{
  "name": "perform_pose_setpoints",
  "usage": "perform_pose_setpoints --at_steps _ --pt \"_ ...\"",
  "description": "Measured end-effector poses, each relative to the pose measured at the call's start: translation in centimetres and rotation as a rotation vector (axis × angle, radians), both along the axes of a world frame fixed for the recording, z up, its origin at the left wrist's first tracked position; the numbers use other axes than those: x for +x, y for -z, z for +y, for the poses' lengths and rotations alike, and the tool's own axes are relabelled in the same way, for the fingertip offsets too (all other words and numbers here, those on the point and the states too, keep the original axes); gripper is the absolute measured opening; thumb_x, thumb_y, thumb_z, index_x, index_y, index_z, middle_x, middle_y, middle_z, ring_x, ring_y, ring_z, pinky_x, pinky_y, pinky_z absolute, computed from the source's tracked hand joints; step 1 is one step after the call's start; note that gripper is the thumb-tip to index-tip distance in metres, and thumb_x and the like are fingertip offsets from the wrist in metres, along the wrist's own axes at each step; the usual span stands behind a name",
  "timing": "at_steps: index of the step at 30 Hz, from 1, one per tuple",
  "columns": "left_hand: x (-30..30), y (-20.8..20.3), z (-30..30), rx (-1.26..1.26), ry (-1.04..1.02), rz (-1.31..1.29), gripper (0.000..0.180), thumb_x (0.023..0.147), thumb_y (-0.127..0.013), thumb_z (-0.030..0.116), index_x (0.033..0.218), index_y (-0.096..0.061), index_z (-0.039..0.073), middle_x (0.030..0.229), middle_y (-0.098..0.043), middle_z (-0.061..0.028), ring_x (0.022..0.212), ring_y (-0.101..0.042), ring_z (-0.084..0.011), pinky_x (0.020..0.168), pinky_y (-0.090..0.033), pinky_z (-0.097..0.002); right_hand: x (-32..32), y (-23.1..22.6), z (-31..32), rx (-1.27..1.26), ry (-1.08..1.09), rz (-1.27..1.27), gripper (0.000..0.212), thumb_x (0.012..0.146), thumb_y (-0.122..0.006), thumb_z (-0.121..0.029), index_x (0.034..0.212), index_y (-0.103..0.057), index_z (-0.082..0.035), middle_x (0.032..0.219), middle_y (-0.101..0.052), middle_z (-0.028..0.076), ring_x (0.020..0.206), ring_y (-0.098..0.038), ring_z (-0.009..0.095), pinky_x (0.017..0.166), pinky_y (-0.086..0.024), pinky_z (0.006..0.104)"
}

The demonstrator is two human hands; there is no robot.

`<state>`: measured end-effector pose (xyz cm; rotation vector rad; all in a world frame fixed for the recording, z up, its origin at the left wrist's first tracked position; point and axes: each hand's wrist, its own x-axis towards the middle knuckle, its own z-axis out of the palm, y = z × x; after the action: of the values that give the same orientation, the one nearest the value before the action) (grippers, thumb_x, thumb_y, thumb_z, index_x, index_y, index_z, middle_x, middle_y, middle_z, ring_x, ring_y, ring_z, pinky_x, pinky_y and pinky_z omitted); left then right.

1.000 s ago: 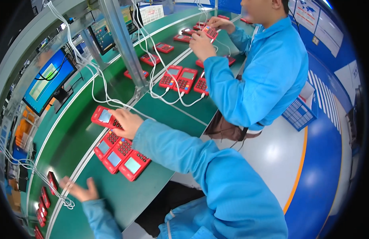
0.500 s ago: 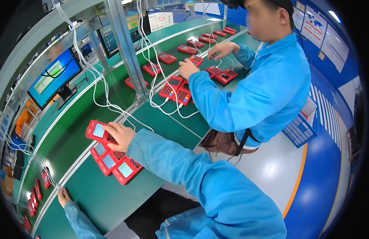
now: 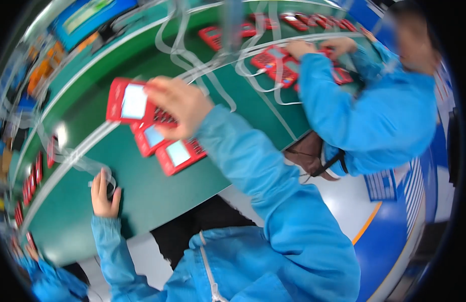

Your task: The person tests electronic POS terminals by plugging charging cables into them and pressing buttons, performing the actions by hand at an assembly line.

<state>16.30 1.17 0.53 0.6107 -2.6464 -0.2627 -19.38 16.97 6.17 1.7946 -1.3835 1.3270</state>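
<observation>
A red handheld payment terminal (image 3: 133, 102) with a lit screen and dark keys is gripped by my right hand (image 3: 180, 108), its fingers wrapped over the keypad end. It is lifted over two more red terminals, a nearer one (image 3: 177, 155) and one partly hidden behind it (image 3: 151, 137), both with lit screens, on the green table (image 3: 142, 201). To the left, my left hand (image 3: 106, 199) is closed around thin white cables (image 3: 87, 163) at the table. The cables are blurred by motion, and a small white end shows beside the fingers.
At right a co-worker (image 3: 364, 116) in a blue jacket handles red terminals (image 3: 283, 70) with white cables. More terminals (image 3: 31, 183) stand along the green strip at left. Another person's hands (image 3: 30, 250) show at lower left. A monitor (image 3: 87, 20) stands behind; a blue basket (image 3: 381, 186) sits at right.
The view has turned and blurred. My left hand has drawn the white cables off the table's far edge toward me. My right hand still grips the payment terminal, now higher off the others.
</observation>
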Motion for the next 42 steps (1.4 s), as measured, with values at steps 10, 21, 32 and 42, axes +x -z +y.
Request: perform_pose_setpoints --at_steps 10,21,32,42 --pt "-0.1 -1.5 2.6 0.113 0.004 0.231 0.045 0.078 -0.071 0.009 0.121 -0.060 0.001 0.126 -0.056 -0.0188 0.113 -0.057 -0.0363 0.096 -0.047 -0.0408 6.0 -1.7 0.2 0.174 -0.329 0.219 0.072 0.055 -0.082 -0.023 0.124 -0.063 -0.019 0.126 -0.058 0.018 0.095 -0.065 0.033 0.075 -0.057 0.0403" --pt "0.8 0.5 8.4 1.507 0.397 1.709 0.097 0.087 -0.037 0.079 0.151 -0.026 0.007 0.153 -0.033 -0.0160 0.140 -0.034 -0.0333 0.116 -0.027 -0.0513 20.8 3.4 -3.7 0.313 -0.380 0.008 0.072 0.064 -0.079 -0.027 0.130 -0.056 -0.012 0.131 -0.052 0.018 0.097 -0.061 0.031 0.077 -0.053 0.0405" --pt "7.5 2.0 2.6 1.385 0.310 1.939 0.087 0.094 -0.018 0.067 0.137 -0.042 -0.005 0.132 -0.051 -0.0207 0.127 -0.046 -0.0393 0.118 -0.016 -0.0636 21.9 6.8 -7.8 0.440 0.024 0.090 0.016 0.074 -0.064 -0.016 0.088 -0.065 -0.007 0.091 -0.057 0.008 0.094 -0.051 0.026 0.076 -0.039 0.0403" --pt "6.6 1.4 4.4 1.428 0.301 1.995 0.071 0.085 -0.042 0.052 0.128 -0.051 -0.005 0.126 -0.055 -0.0193 0.122 -0.051 -0.0380 0.117 -0.017 -0.0634 21.5 5.2 -5.3 0.593 -0.297 -0.328 0.016 0.089 -0.066 -0.023 0.085 -0.060 -0.008 0.083 -0.059 0.006 0.080 -0.059 0.026 0.067 -0.050 0.0400"
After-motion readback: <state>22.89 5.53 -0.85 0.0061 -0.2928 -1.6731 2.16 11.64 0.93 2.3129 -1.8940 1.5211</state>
